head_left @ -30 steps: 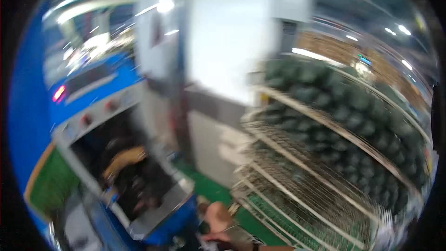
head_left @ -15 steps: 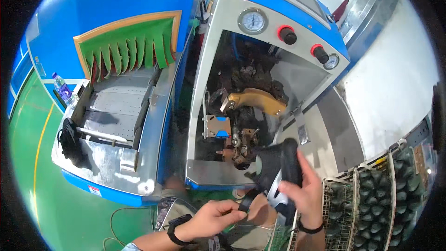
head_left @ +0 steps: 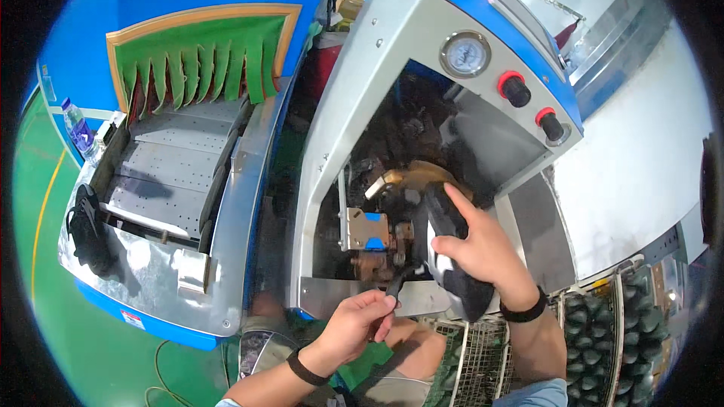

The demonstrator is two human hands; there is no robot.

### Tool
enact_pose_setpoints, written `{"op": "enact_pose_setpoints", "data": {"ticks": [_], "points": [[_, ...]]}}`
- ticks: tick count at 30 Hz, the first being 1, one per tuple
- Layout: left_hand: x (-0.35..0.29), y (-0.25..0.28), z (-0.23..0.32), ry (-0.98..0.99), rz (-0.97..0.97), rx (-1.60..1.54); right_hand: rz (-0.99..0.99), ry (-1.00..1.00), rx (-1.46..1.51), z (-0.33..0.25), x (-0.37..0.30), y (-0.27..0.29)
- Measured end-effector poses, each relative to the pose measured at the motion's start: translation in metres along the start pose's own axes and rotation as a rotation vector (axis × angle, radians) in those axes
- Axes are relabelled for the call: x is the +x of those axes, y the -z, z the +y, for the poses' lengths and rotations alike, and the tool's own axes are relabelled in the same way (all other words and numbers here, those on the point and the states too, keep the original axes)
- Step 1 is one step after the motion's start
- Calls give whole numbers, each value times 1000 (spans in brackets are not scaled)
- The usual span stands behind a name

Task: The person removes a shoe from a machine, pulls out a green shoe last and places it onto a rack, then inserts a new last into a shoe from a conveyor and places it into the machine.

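Observation:
A black shoe [head_left: 466, 292] with a white side patch is gripped in my right hand [head_left: 489, 250], thumb on its side and fingers along its back. It hangs tilted at the front opening of a blue and grey machine [head_left: 317, 181]. My left hand [head_left: 356, 328] is closed, thumb and forefinger pinching a black strap [head_left: 397, 283] beside the shoe. Where the strap meets the shoe is not clear. Behind the shoe, inside the machine, are a curved tan pad [head_left: 415, 175], partly hidden, and a brown block with blue pieces [head_left: 368, 231].
Left stands a conveyor [head_left: 173, 173] under a green strip curtain [head_left: 200, 64], with another black shoe [head_left: 89, 230] and a water bottle [head_left: 78, 128] on its frame. Wire racks [head_left: 596, 332] full of dark, rounded pieces stand lower right. Red-ringed knobs [head_left: 515, 89] and a pressure gauge [head_left: 465, 54] face me.
My right hand has raised the shoe further into the machine's opening and turned it. The left hand, still pinching the strap, has moved slightly up. The whole view has shifted.

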State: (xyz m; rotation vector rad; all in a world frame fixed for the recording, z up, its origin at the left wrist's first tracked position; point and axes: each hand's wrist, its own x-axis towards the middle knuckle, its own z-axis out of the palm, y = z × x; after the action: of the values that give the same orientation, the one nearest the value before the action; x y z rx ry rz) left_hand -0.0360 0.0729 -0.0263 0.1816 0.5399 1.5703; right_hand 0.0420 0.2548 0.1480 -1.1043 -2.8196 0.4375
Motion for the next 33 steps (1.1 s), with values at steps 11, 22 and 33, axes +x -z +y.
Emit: {"op": "enact_pose_setpoints", "data": {"ticks": [11,22,33], "points": [[1,-4,0,5,149,236,271,26,30,4,4,-18],[-40,-16,-42,123,0,441,555,112,34,-4,-61,-36],[-68,-7,-26,387,-410,-38,385,368,-161,16,-253,-65]]}}
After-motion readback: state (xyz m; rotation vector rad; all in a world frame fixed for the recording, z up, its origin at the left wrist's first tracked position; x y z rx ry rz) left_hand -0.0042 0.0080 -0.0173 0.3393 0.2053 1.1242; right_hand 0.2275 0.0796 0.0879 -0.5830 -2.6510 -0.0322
